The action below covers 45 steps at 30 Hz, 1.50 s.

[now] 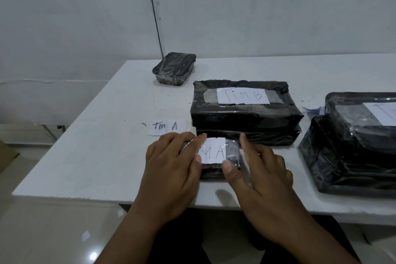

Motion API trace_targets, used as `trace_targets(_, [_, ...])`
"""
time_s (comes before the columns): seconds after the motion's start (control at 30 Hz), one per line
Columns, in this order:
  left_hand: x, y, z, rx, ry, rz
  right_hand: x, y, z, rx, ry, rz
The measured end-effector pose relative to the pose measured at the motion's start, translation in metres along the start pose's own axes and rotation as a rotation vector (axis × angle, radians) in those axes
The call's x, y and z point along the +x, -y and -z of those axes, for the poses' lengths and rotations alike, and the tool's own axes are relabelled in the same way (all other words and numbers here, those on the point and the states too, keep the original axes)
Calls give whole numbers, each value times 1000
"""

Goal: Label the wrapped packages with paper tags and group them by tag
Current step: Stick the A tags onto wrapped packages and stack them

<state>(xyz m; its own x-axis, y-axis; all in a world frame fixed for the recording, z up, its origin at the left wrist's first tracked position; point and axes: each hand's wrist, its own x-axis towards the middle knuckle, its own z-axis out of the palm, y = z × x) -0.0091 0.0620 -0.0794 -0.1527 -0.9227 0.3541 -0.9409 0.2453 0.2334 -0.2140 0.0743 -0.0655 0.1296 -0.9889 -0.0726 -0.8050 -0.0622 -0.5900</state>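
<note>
A small black wrapped package (232,152) lies near the table's front edge with a white paper tag (214,150) reading "M A" on top. My left hand (173,163) rests flat over the tag's left part, fingers straight. My right hand (259,169) presses the tag's right side with thumb and forefinger spread. Just behind sits a stack of two black packages (246,122); the top one bears a taped tag "TIM B" (243,96). A loose tag "TIM A" (168,126) lies on the table to the left.
A small untagged black tray package (174,68) stands at the table's back. At the right edge is a stack of large black wrapped packages (351,146) with a partly seen tag (383,113). The white table (96,156) ends close to my body.
</note>
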Motion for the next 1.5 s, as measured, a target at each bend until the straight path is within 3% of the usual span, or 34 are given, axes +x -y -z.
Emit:
trace_targets(0.23, [0, -1, 3, -14, 4, -1, -1, 3, 9, -10, -3, 33])
trace_targets(0.37, [-1, 1, -1, -56, -26, -13, 1, 1, 7, 138, -47, 24])
trace_targets(0.47, [-4, 0, -5, -178, -112, 38, 3, 3, -1, 242, -133, 69])
trace_targets(0.63, [-13, 6, -6, -361, -154, 222, 7, 6, 0, 150, -180, 83])
trace_targets(0.77, [-13, 13, 4, -469, -196, 183, 3, 11, 2, 220, -207, 110])
trace_targets(0.93, [-18, 9, 38, -440, -416, 75, -6, 28, 10, 381, -403, 199])
trace_targets(1.17, [17, -13, 72, -619, -645, 87, 10, 60, 44, 431, -699, 339])
trace_targets(1.37, [88, -28, 73, -745, -575, 178, 55, 68, 82, 375, -781, 247])
trace_targets(1.5, [119, -35, 60, -714, -513, 266, 76, 65, 97, 279, -705, 105])
